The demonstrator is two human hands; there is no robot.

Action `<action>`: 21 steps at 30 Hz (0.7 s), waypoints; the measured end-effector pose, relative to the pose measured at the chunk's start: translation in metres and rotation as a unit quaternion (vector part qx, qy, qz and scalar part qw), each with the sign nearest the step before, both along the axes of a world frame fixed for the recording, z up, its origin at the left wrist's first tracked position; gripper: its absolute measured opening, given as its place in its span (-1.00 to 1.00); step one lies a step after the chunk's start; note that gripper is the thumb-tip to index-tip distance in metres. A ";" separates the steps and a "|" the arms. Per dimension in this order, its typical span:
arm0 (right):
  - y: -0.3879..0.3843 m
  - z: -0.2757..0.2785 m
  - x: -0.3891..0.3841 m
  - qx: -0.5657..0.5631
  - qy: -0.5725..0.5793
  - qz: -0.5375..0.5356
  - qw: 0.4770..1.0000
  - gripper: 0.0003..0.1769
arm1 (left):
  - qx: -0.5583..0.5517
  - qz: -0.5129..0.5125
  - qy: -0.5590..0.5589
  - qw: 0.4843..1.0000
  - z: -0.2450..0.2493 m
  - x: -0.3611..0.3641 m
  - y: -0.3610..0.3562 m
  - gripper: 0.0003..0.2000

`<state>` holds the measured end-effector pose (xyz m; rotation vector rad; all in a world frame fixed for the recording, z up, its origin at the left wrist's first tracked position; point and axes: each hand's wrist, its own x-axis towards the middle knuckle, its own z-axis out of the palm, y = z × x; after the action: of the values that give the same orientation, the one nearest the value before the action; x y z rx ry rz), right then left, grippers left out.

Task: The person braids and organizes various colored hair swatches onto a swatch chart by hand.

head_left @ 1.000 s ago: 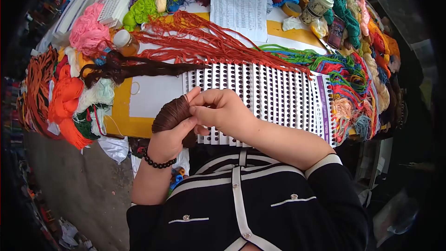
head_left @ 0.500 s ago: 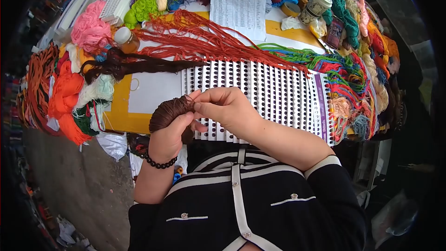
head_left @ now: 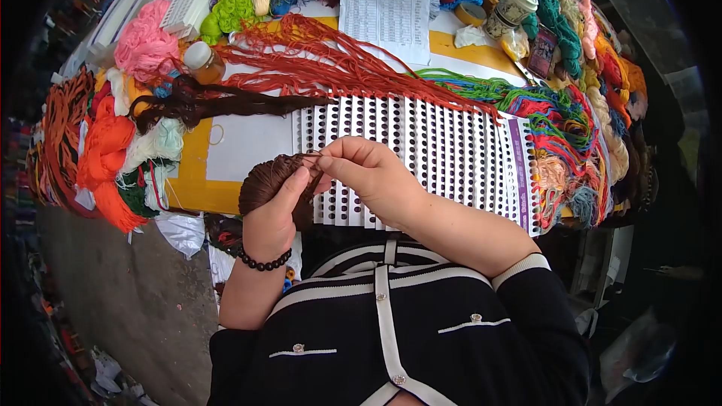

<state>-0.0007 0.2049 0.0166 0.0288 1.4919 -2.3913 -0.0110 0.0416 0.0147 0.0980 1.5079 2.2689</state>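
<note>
The brown thread skein [head_left: 265,180] sits in the left hand [head_left: 271,219], just above the near edge of the yellow worktop [head_left: 192,180]. The left hand is curled around it from below, with the thumb pressed on its side. The right hand [head_left: 370,173] is pinched shut on a thin brown strand at the skein's top, right over the white card with holes [head_left: 444,150]. A second ago the skein looked smooth; now loose strands lift from its top.
</note>
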 end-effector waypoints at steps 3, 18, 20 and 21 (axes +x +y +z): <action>0.001 -0.003 -0.003 -0.059 -0.050 -0.036 0.996 -0.85 | 0.002 0.022 0.061 0.998 0.002 -0.002 0.002 -0.77; 0.001 0.000 0.000 -0.027 -0.071 0.017 0.997 -0.86 | 0.015 -0.043 0.000 0.999 0.001 0.002 0.003 -0.56; 0.000 -0.002 0.000 -0.054 -0.064 0.014 0.996 -0.83 | 0.072 -0.037 -0.054 0.995 0.004 0.002 0.004 -0.56; 0.001 -0.002 0.000 -0.053 -0.064 0.014 0.996 -0.83 | 0.073 -0.036 -0.054 0.995 0.004 0.002 0.004 -0.56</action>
<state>-0.0008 0.2056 0.0144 0.1339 1.2973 -2.3944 -0.0090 0.0457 0.0185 0.0687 1.2636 2.2848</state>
